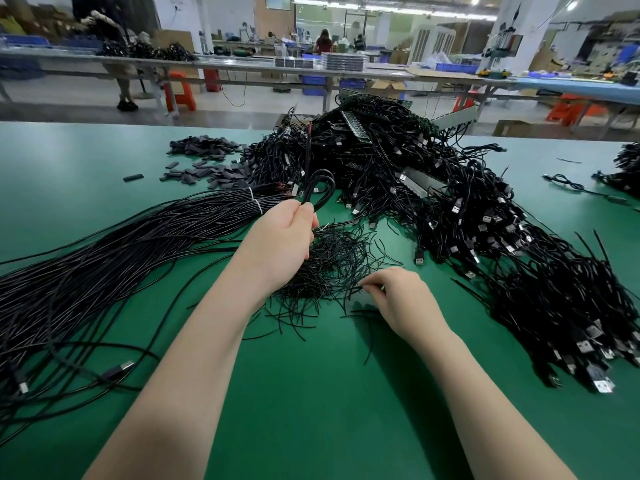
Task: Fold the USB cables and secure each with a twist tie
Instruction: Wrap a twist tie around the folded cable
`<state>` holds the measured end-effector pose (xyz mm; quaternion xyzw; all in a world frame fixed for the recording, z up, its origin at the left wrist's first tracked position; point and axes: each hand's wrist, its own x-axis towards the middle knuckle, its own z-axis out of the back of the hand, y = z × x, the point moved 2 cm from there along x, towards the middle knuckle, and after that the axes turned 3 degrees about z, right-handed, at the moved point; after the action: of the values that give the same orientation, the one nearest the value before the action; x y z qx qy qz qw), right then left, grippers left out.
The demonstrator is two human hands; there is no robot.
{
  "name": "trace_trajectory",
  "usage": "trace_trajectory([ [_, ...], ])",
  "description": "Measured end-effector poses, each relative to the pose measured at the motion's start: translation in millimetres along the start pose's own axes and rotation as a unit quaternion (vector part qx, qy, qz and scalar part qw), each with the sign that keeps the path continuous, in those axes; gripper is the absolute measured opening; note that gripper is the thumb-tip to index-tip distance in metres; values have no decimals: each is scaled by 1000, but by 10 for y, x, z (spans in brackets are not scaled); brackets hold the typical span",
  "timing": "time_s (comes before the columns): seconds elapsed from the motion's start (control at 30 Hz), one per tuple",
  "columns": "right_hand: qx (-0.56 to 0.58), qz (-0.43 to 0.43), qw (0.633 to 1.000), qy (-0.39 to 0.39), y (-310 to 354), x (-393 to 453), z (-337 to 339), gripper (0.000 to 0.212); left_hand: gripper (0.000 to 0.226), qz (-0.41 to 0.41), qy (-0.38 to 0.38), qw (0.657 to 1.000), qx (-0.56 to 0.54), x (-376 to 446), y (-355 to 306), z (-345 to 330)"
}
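Currently left hand (282,233) is raised over the green table (311,393), forearm running up from lower left, back of the hand toward the camera. Its fingers and thumb are clenched round a folded USB cable (320,187): the loop end stands up above the fist, one strand sticking up straighter behind it. Rest of the folded cable is hidden behind the hand.

Right hand (398,296) sits lower, near the table surface, forearm coming in from lower right. Thumb and forefinger pinch a black twist tie (355,289) at the right edge of the loose twist tie pile (329,268); other fingers curled under. Can't tell whether the tie is fully lifted off the table.

Hands are apart, the tie pile between them and partly under the left wrist.

Surroundings:
- Long bundle of unfolded cables (121,251) fans across the left of the table, banded with white ties near the left hand; a USB plug (119,370) lies at its lower end.
- Big heap of black USB cables (398,161) behind and to the right, trailing down the right side.
- Small dark flat pieces (204,157) scattered at the back left.
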<state>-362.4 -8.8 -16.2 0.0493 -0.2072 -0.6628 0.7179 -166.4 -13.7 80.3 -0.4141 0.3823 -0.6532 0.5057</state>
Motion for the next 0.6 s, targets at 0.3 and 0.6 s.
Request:
trace_trajectory([
  [0.3, 58, -42, 995, -62, -45, -21, 61, 19, 32, 3, 8, 1000, 26, -20, 11, -14],
  [0.6, 91, -54, 990, -94, -6, 1, 133, 17, 31, 2, 17, 997, 72, -70, -36, -21],
])
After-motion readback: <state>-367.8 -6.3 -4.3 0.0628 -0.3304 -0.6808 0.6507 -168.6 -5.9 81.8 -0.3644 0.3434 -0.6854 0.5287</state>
